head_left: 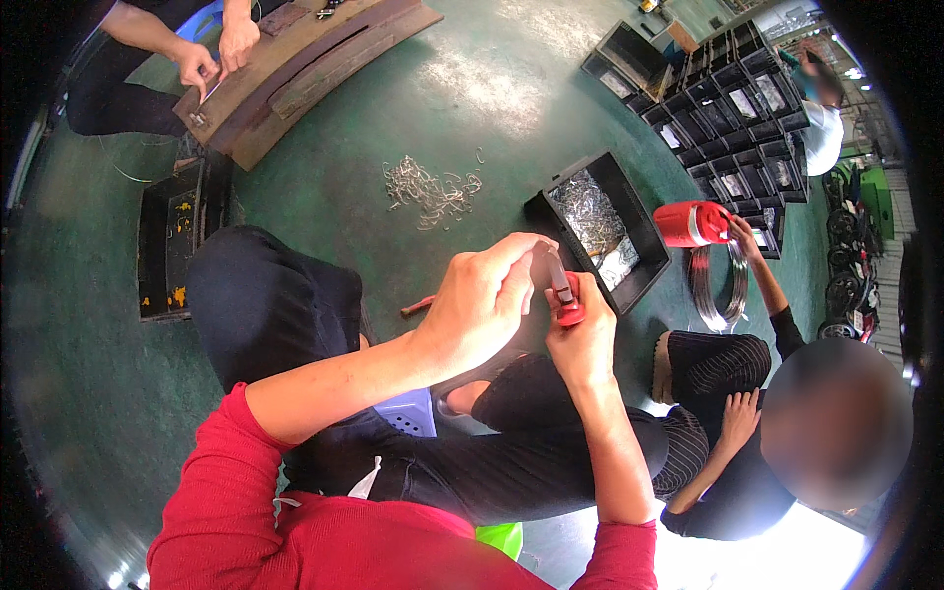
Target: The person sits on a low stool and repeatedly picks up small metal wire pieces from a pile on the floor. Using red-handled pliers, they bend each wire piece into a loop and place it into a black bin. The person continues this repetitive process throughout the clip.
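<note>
In front of me, my right hand (587,339) is closed round the red handles of a pair of pliers (562,285), whose jaws point up and away from me. Close beside it, my left hand (480,300) is closed in a pinch, with thumb and fingertips at the tip of the jaws. Whatever lies between those fingertips is too small to make out. Beyond my hands, a loose pile of bent wire pieces (430,192) lies on the green floor. To the right of the pile stands a black crate (639,280) holding many shiny metal pieces (593,221).
At right, a co-worker's hand (747,239) holds a red bottle (688,224) above a wire coil (700,295). Black crates (733,108) are stacked behind. At upper left, another person's hands (211,59) work over a curved bench (295,74). A red-handled tool (417,306) lies beyond my left forearm.
</note>
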A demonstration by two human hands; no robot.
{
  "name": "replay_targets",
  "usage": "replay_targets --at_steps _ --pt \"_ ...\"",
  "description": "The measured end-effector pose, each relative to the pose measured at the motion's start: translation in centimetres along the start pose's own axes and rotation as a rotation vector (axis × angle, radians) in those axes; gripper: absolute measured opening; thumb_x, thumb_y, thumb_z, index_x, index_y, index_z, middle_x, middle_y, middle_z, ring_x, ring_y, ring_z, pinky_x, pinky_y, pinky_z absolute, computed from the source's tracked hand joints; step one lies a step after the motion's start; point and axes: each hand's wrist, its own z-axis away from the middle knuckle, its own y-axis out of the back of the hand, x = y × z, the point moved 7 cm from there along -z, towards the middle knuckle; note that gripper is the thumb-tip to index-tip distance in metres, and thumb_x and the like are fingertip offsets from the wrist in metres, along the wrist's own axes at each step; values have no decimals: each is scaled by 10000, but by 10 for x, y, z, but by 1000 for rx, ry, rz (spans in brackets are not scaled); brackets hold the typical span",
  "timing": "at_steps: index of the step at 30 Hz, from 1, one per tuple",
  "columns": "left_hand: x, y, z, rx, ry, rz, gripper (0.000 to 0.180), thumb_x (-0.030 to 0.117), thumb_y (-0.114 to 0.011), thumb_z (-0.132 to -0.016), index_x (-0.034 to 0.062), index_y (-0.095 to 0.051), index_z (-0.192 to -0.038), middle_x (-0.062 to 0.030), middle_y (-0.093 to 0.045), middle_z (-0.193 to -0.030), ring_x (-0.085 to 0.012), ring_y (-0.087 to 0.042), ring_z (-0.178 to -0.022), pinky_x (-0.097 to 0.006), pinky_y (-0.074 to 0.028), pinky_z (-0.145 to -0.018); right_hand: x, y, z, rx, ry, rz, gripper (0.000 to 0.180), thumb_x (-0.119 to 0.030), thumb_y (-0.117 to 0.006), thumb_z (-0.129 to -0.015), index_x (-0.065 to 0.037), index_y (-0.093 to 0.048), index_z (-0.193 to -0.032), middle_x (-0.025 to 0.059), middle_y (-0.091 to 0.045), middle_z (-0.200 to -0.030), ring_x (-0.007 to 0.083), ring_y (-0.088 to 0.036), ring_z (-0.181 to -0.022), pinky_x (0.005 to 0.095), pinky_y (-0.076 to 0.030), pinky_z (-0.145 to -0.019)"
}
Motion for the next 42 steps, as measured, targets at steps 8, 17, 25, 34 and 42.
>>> replay_targets --at_steps 8,17,25,34,42 --pt "-47 -4 -25 -120 61 69 288 151 -433 -1017 73 -566 -1261 -44 -670 -849 -73 -573 -684 -223 -486 -597 23 10 3 -411 -233 -224 241 -98 -698 -828 -22 -581 -1025 168 -653 -859 330 -653 -809 361 -487 -745" --pt "-121 -90 -157 -47 -216 -353 416 183 -570 -865 54 -590 -1260 -188 -649 -1159 -324 -643 -1055 -356 -479 -940 69 93 27 -431 -411 25 291 -71 -705 -781 -17 -576 -1036 211 -633 -835 379 -628 -812 398 -476 -728" --pt "-248 -67 -240 59 -84 -662 198 159 -664 -803 60 -711 -967 -147 -694 -996 -291 -665 -955 -379 -512 -867 99 121 22 -313 -521 182 295 -27 -647 -780 -48 -570 -1063 218 -648 -845 427 -621 -836 484 -465 -709" --pt "-365 58 -285 47 -46 -912 233 142 -689 -797 152 -675 -1029 -94 -619 -1091 -303 -565 -1053 -413 -484 -890 112 91 -1 -503 -645 186 311 31 -652 -740 -32 -559 -1031 214 -635 -877 437 -614 -865 438 -469 -731" --pt "-366 41 -320 -181 -71 -1183 202 252 -708 -807 157 -675 -982 -54 -589 -1041 -272 -553 -1016 -392 -482 -846 114 78 -17 -576 -660 223 276 -15 -618 -769 -51 -563 -1037 172 -626 -882 395 -607 -865 435 -465 -749"
